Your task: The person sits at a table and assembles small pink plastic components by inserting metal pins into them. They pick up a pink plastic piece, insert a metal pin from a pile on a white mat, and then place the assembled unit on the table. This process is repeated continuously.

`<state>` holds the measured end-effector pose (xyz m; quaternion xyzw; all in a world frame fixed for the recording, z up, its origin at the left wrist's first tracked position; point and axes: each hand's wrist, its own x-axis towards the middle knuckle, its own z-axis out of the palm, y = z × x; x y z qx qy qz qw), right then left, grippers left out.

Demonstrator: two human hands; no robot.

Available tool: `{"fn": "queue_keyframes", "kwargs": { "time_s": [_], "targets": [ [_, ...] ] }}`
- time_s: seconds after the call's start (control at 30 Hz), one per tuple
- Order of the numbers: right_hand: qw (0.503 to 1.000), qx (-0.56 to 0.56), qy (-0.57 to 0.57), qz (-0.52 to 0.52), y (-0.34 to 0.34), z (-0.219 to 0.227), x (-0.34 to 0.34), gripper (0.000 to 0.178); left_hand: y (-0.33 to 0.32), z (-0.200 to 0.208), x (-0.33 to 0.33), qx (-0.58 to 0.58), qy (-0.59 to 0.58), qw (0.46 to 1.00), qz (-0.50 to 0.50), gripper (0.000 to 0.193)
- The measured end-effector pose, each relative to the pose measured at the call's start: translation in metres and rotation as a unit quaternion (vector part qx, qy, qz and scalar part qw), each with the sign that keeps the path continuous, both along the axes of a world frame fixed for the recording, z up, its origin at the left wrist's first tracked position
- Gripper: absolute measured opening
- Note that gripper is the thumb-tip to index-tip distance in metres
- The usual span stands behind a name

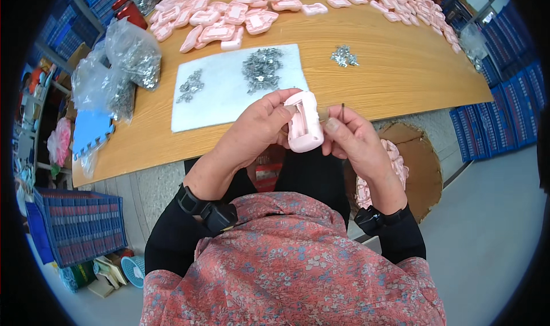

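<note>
My left hand grips a pale pink plastic housing by its left side, above my lap at the table's near edge. The housing is tilted, with an open rectangular hollow facing up and my left thumb at that hollow. Close against its right side, my right hand is closed with thumb and fingers pinched together. A thin dark rod sticks up from those fingers; its lower end is hidden. Beyond my hands lie a large pile of small metal pieces and a smaller pile on a white foam sheet.
More metal pieces lie on the wooden table. Pink housings are heaped along its far side. Clear bags of metal parts stand at left. A cardboard box with pink parts is below right; a blue crate is at lower left.
</note>
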<state>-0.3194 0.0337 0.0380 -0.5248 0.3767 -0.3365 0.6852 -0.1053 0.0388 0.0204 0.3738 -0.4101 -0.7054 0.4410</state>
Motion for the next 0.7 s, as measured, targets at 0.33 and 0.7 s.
{"fn": "queue_keyframes", "kwargs": {
  "time_s": [0.33,0.7],
  "targets": [
    [0.997,0.055,0.032,-0.046,-0.02,-0.013,-0.041,0.035,-0.042,0.021,-0.008,-0.076,-0.173,0.982,0.029,0.045],
    [0.979,0.089,0.093,-0.157,-0.012,-0.08,-0.165,0.034,-0.095,0.023,0.04,-0.089,-0.308,0.944,0.075,0.037]
  ]
}}
